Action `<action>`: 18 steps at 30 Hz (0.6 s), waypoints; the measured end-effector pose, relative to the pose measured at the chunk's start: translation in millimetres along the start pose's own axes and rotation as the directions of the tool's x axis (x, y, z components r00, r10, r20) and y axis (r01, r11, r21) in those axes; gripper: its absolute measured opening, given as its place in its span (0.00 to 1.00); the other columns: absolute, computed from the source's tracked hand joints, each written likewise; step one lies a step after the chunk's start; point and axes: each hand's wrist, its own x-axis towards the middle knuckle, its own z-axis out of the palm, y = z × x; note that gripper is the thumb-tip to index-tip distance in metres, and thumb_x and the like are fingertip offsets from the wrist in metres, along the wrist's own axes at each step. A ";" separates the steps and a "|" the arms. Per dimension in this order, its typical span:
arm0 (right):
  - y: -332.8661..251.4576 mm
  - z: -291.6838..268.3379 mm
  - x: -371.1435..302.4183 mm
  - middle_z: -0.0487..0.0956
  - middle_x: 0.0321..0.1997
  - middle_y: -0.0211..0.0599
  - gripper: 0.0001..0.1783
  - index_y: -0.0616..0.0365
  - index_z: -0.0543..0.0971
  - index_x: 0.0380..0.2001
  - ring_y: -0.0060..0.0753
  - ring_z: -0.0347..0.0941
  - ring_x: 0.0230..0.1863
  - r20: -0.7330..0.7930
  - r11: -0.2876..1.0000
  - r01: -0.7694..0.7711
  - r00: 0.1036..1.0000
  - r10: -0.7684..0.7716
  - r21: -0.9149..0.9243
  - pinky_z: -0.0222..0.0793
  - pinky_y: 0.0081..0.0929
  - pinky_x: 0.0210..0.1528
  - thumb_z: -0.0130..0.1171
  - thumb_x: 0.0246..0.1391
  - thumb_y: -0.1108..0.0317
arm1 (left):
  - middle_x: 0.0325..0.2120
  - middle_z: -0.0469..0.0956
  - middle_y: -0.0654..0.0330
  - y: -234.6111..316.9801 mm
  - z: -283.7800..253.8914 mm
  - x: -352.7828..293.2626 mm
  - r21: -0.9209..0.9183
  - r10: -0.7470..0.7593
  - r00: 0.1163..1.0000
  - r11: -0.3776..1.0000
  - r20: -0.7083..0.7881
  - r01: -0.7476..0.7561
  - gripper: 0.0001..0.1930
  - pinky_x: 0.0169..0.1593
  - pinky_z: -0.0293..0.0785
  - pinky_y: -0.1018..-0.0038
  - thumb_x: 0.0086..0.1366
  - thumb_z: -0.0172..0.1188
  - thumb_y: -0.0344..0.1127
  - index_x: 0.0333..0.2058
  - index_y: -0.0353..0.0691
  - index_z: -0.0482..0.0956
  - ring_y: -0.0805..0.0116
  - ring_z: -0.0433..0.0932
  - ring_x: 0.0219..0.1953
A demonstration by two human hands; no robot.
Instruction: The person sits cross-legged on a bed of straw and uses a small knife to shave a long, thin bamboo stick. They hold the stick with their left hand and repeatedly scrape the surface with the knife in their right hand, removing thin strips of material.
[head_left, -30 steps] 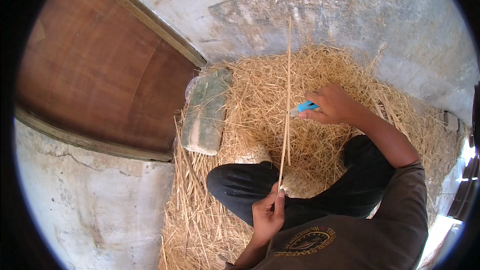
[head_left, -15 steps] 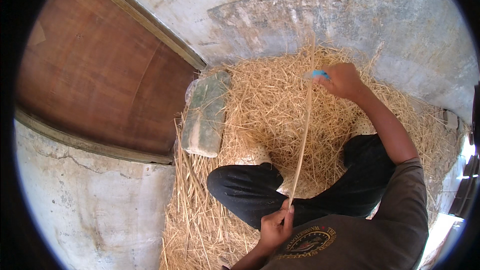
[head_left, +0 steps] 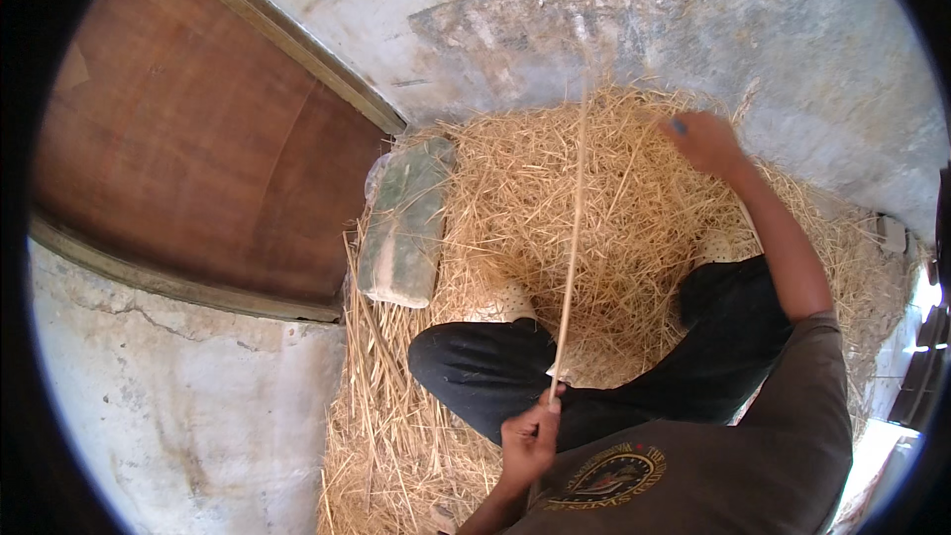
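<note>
My left hand (head_left: pixel 530 441) is closed on the lower end of a long, thin, pale strip (head_left: pixel 570 277), which looks like split bamboo or wood. The strip rises from near my lap, almost upright in the picture, and its far end blurs against the wall. To the right of the strip and apart from it, my right hand (head_left: pixel 705 146) is closed around a small blue tool (head_left: pixel 679 126). Only a bit of blue shows past the fingers, so its kind is hidden. Beneath both hands spreads a heap of straw-coloured shavings (head_left: pixel 515 198).
A greenish, worn block (head_left: pixel 406 223) lies on the shavings at the left, beside a brown wooden panel (head_left: pixel 208 139) with a frame. Longer loose strips (head_left: pixel 381 367) lie below the block. A stained wall (head_left: pixel 693 20) bounds the far side. My bent legs (head_left: pixel 485 367) are in dark trousers.
The right hand with the blue tool has moved off the strip, to the right and slightly farther away. The strip and my left hand have shifted a little to the left.
</note>
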 end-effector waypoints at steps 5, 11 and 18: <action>-116.9 -7.7 -83.9 0.73 0.12 0.41 0.40 0.55 0.75 0.14 0.39 0.73 0.15 0.137 0.850 0.489 0.844 -0.518 0.195 0.65 0.37 0.19 0.44 0.49 0.25 | 0.10 0.59 0.74 6.6 -0.9 36.1 -0.212 -0.109 0.994 0.971 -0.004 0.106 0.15 0.16 0.48 0.83 0.71 0.49 0.36 0.49 0.32 0.75 0.87 0.53 0.12; -140.6 9.4 -115.0 0.67 0.06 0.35 0.36 0.53 0.72 0.10 0.38 0.66 0.07 -0.074 0.694 0.700 0.711 -0.699 0.167 0.59 0.34 0.12 0.54 0.45 0.29 | 0.15 0.64 0.75 38.4 10.2 55.9 -0.269 -0.127 0.992 0.956 -0.010 0.120 0.15 0.21 0.51 0.86 0.70 0.52 0.36 0.50 0.34 0.76 0.88 0.56 0.18; -135.9 19.1 -102.4 0.66 0.05 0.35 0.38 0.54 0.73 0.10 0.34 0.66 0.07 0.040 0.760 0.630 0.765 -0.643 0.156 0.58 0.33 0.10 0.53 0.43 0.26 | 0.24 0.71 0.73 32.2 10.5 58.1 -0.076 -0.037 0.995 0.997 -0.094 0.030 0.15 0.29 0.60 0.87 0.69 0.52 0.33 0.49 0.30 0.76 0.87 0.62 0.26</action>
